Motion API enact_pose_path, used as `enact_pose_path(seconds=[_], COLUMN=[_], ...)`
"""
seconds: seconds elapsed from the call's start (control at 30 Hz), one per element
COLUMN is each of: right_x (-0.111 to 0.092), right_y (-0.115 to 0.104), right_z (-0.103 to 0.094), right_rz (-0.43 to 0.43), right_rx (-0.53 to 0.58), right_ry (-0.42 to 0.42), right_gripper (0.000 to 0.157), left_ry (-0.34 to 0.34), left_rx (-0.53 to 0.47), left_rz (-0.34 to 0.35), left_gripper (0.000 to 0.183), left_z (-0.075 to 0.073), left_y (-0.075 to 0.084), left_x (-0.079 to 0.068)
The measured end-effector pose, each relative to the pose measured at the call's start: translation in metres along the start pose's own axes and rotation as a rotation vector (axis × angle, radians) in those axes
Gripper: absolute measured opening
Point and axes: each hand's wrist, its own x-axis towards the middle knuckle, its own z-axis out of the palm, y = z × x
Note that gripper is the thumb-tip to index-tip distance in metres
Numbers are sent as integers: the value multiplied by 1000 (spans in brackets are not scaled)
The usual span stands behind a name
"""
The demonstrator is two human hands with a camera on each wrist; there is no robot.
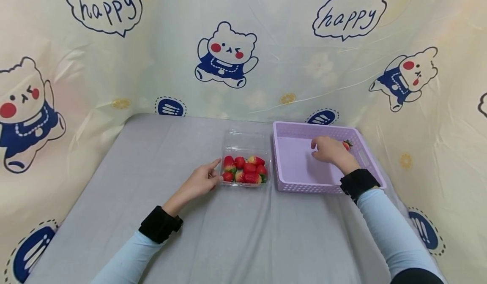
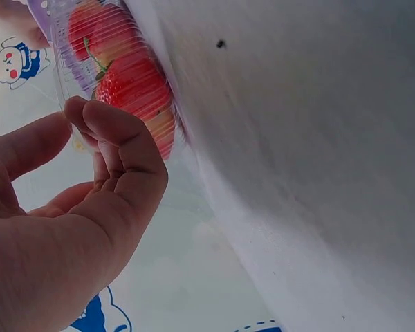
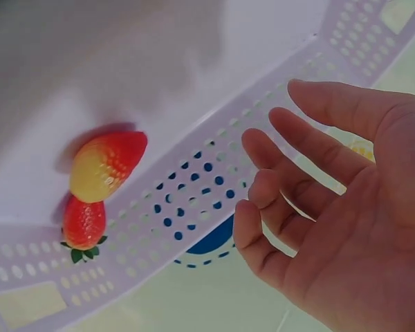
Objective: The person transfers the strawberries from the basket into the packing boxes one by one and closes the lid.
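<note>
A clear plastic box (image 1: 245,141) with its lid raised stands on the cloth, holding several strawberries (image 1: 250,167). My left hand (image 1: 199,179) is at the box's left side; in the left wrist view, thumb and curled fingertips pinch its rim beside the strawberries (image 2: 135,83). Over the purple basket (image 1: 294,161), my right hand (image 1: 330,151) holds nothing, its fingers loosely bent and apart. Two strawberries lie in the basket: a red and yellow strawberry (image 3: 107,166) touches a smaller red strawberry (image 3: 84,223) with green leaves. The head view shows only part of them behind the hand.
The basket has perforated walls and stands just right of the box. Grey cloth (image 1: 228,233) covers the table, with folds in front. A printed curtain (image 1: 281,64) with bears hangs behind and along the sides.
</note>
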Motion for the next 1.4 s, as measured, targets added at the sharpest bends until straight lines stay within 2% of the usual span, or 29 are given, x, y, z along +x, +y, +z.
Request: enact_pose_path(seconds=[0.3, 0.5, 0.63, 0.87, 1.17, 1.27, 1.4], right_x=[-4, -4, -5, -4, -3, -3, -2], right_y=[14, 25, 29, 33, 36, 37, 38], right_z=[-4, -5, -7, -11, -12, -12, -12], right_rz=[64, 51, 50, 82, 133, 144, 153], right_rx=[-26, -44, -59, -19, -8, 8, 13], right_ry=[-66, -109, -141, -228, -280, -286, -283], right_gripper=[31, 33, 29, 22, 7, 9, 21], left_ry=[0, 0, -2, 0, -2, -3, -1], left_rx=[12, 5, 3, -3, -8, -8, -4], left_rz=[20, 22, 17, 9, 18, 15, 8], left_gripper=[66, 65, 66, 66, 66, 67, 66], left_z=[-2, -2, -1, -1, -2, -1, 0], left_y=[-2, -2, -3, -2, -3, -4, -4], left_x=[1, 1, 0, 0, 1, 1, 2])
